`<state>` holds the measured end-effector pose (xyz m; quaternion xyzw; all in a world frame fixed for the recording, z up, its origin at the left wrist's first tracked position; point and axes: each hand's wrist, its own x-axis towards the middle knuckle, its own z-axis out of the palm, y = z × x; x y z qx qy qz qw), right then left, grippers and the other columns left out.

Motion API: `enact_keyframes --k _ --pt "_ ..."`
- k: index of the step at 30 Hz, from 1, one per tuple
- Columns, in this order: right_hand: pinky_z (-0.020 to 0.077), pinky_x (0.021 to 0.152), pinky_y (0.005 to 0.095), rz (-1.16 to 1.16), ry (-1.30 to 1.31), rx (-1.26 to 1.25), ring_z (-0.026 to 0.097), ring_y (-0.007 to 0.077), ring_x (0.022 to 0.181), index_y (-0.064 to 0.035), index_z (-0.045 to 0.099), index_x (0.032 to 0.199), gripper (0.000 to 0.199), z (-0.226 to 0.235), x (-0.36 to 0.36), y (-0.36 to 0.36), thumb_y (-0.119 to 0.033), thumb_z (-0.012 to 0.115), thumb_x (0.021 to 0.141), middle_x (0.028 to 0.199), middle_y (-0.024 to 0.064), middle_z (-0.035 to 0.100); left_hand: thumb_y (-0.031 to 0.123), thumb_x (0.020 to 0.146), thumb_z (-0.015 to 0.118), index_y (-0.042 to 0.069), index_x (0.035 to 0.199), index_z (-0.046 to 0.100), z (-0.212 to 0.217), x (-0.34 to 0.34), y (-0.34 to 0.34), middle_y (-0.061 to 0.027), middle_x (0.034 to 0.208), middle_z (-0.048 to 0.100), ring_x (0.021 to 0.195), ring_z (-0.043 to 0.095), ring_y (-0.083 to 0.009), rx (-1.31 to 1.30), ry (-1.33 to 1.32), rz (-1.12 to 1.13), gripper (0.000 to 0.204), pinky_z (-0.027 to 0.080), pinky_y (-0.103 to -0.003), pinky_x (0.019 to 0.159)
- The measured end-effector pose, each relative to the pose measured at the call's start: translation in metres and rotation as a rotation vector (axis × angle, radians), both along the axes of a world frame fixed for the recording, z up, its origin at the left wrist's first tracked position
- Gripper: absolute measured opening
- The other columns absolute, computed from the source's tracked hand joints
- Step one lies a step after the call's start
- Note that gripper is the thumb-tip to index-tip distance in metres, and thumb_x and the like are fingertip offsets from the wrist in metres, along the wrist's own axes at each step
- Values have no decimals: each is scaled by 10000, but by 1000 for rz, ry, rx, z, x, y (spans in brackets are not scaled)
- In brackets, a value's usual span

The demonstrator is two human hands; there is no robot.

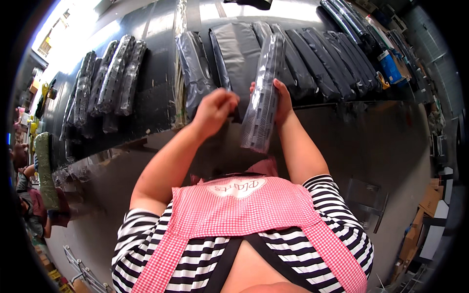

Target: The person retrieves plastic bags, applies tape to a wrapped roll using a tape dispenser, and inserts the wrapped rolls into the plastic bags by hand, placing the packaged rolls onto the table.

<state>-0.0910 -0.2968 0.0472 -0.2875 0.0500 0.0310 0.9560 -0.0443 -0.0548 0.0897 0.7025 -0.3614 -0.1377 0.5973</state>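
Observation:
My right hand [283,101] is wrapped around a long patterned roll in clear plastic [261,97], held tilted over the table's near edge. The thumb lies along its right side and fingertips show at its left. Beside it, to the left, my left hand [217,110] is closed with the fingers curled together, slightly blurred. Whatever those fingers may hold is hidden. Behind both hands lie a wide black plastic package [234,44] and a narrower dark package [194,63].
Several dark wrapped packages [325,61] lie in a row on the black table [159,97]. Several clear-wrapped rolls [117,73] lie at its left. A blue box [391,66] sits at the right end. At far left, a person handles a green roll [46,171]. Cardboard [430,199] stands at right.

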Motion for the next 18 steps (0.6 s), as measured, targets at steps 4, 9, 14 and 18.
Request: enact_keyframes --k 4,9,14,18 --pt "569 841 434 85 -47 -51 665 303 1009 67 530 1227 655 21 -9 -15 -446 659 840 1110 206 648 96 810 705 75 1065 633 -30 30 -41 -86 1216 599 1079 568 -288 307 -498 -24 266 462 -360 946" --pt "572 831 431 16 -34 -36 673 302 973 89 534 1196 700 41 -24 -47 -507 622 839 1101 217 645 295 727 788 111 1151 616 -23 3 -72 -85 1363 537 1213 487 -319 688 -814 22 494 394 -403 1059" --pt "545 907 459 19 -129 103 650 349 1021 123 489 1250 789 22 -14 -83 -549 599 851 1128 247 626 266 800 727 100 991 687 -32 17 -84 -57 1162 626 1059 585 -278 833 -850 -16 256 474 -380 956" --pt "527 915 454 -2 -109 118 627 352 1054 86 480 1297 776 8 -2 -84 -542 611 862 1214 229 597 315 804 719 127 862 724 -43 22 -62 -35 950 638 941 607 -257 797 -1082 60 197 530 -386 816"
